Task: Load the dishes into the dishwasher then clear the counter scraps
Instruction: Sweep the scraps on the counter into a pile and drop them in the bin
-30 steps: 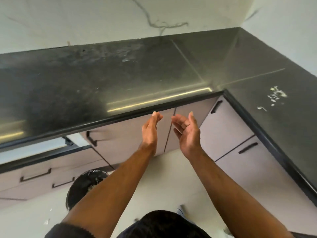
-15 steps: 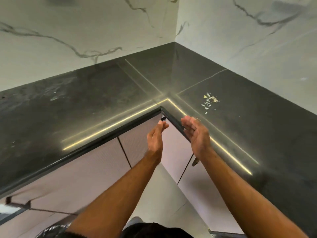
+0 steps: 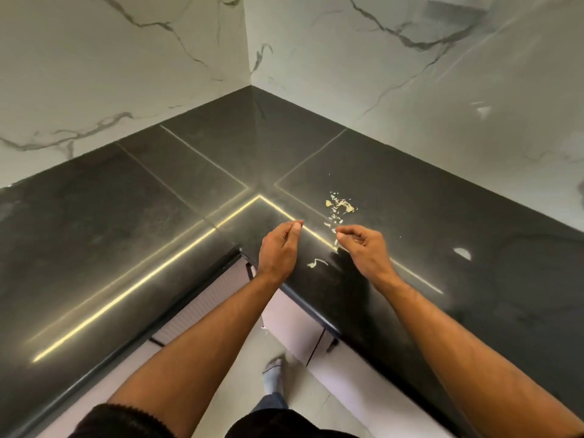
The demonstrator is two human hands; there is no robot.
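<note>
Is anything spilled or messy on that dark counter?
Yes. Pale scraps lie scattered on the black counter near its inner corner, and one stray curl sits apart, between the two hands.

White marble-patterned wall panels (image 3: 126, 67) with grey veins met in a corner. Pale cabinet doors (image 3: 294, 320) stood under the worktop's edge. Below, a socked foot (image 3: 273, 373) rested on the light tiled floor (image 3: 234, 387).

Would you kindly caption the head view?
Both hands, left and right, hover over pale scraps on the black counter.
</note>
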